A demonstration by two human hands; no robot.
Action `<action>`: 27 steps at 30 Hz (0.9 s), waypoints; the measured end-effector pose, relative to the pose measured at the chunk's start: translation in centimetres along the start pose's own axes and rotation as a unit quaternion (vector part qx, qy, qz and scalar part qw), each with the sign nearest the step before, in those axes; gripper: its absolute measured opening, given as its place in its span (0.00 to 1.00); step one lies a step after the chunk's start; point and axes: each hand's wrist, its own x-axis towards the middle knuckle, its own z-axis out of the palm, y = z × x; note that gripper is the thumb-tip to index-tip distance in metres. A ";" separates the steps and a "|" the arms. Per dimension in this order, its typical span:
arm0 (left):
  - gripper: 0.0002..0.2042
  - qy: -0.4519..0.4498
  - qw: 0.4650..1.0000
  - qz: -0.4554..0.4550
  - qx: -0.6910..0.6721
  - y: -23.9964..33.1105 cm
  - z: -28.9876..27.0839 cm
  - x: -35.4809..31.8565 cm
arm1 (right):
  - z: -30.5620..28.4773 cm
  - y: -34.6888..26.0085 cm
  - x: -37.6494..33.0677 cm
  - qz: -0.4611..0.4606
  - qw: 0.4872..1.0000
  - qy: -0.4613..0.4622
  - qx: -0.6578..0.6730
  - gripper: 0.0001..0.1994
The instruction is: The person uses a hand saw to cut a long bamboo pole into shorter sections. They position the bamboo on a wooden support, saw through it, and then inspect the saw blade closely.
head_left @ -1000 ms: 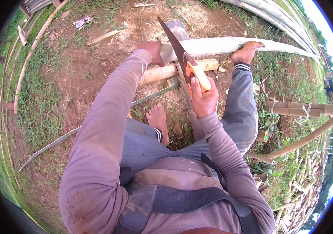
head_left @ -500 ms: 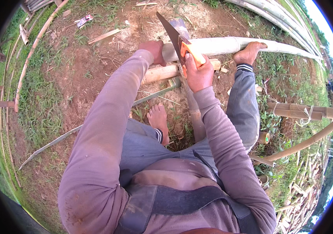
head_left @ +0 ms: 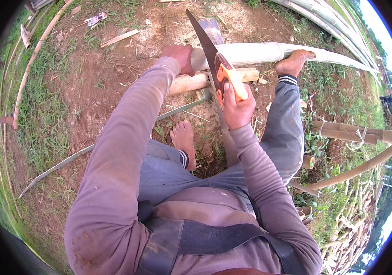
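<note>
Left grip (head_left: 180, 57) clamped on the bamboo pole (head_left: 251, 53), right grip (head_left: 240, 109) round the handsaw (head_left: 211, 52), sawing between them looks unfinished.

One saw (head_left: 214, 59), one left hand (head_left: 181, 57) and one right hand (head_left: 240, 108), two feet (head_left: 183, 137). One wrapper (head_left: 97, 18), two shoes (head_left: 306, 211) and one pole (head_left: 251, 54) underfoot — the stacked poles (head_left: 326, 23) overlap too much to count, as do the heaped sticks (head_left: 354, 220)

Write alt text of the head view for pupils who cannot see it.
A person's right hand grips an orange-handled saw across a pale bamboo pole, which the left hand holds near its end. The right foot rests on the pole.
</note>
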 end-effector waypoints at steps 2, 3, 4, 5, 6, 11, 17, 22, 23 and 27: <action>0.38 -0.012 1.000 0.005 0.000 0.2 -0.7 0.1 | 1.9 1.1 4.4 -0.042 0.999 0.009 -0.010 0.08; 0.39 -0.020 1.000 0.004 -0.004 0.2 -0.8 0.2 | 1.5 1.5 3.7 -0.026 1.000 0.008 -0.008 0.08; 0.39 -0.024 1.000 0.003 0.001 0.3 -0.9 0.0 | 0.6 1.4 2.2 -0.009 1.000 0.007 -0.007 0.07; 0.39 -0.026 1.000 0.000 0.006 0.3 -1.0 0.0 | -0.4 1.1 0.6 0.006 1.000 0.004 -0.004 0.07; 0.39 -0.028 1.000 -0.010 0.009 -0.3 -0.9 0.0 | -2.4 0.3 -2.1 0.038 0.999 -0.009 -0.008 0.08; 0.38 -0.045 0.999 0.004 -0.005 -0.1 -0.8 0.0 | -12.5 -4.6 -15.6 0.079 0.996 -0.019 -0.032 0.08; 0.39 -0.012 1.000 0.005 0.001 0.6 -0.3 -0.1 | -1.8 0.4 -1.2 0.068 0.996 -0.013 0.049 0.07; 0.39 -0.010 1.000 0.013 0.003 0.1 -0.8 -0.3 | 0.7 -0.8 2.3 0.122 0.988 -0.032 0.090 0.08; 0.39 -0.013 1.000 0.010 0.005 -0.1 -0.9 -0.4 | -0.3 -0.2 0.7 0.051 0.998 -0.026 0.004 0.08; 0.39 -0.036 0.999 0.004 -0.004 -0.2 -0.6 -0.4 | -9.0 -1.8 -11.3 0.098 0.995 -0.022 0.006 0.09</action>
